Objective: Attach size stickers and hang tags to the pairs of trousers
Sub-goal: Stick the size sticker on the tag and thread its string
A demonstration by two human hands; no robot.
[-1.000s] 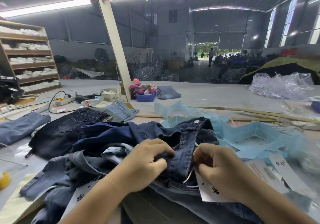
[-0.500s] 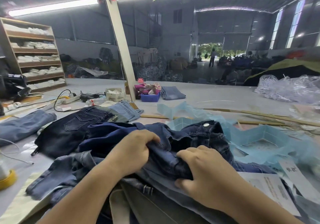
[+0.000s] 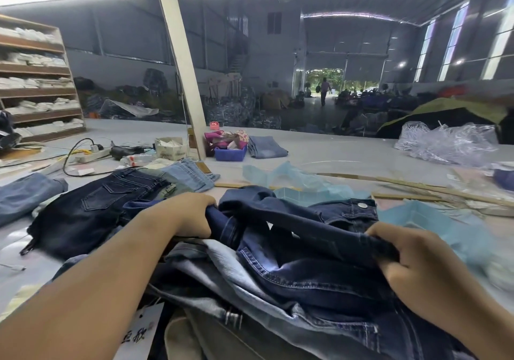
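A dark blue pair of jeans (image 3: 300, 265) lies bunched on top of a heap of denim right in front of me, its metal waist button (image 3: 362, 205) facing up. My left hand (image 3: 189, 213) grips a fold of this pair at its left end. My right hand (image 3: 414, 265) grips the same fabric at the right, fingers curled over the edge. The cloth is stretched between both hands. A white hang tag (image 3: 140, 329) with black print pokes out from under my left forearm at the bottom.
Another dark pair of jeans (image 3: 91, 209) lies flat to the left, lighter pairs (image 3: 183, 171) behind it. Pale blue plastic sheeting (image 3: 303, 184) spreads behind the heap. A power strip with cables (image 3: 89, 153), a small box (image 3: 171, 148) and a blue tray (image 3: 230, 153) stand farther back; clear bags (image 3: 447, 142) at the right.
My right hand let go of the white tag it held a second ago. Both hands took hold of the dark jeans and moved apart, pulling the fabric out sideways.
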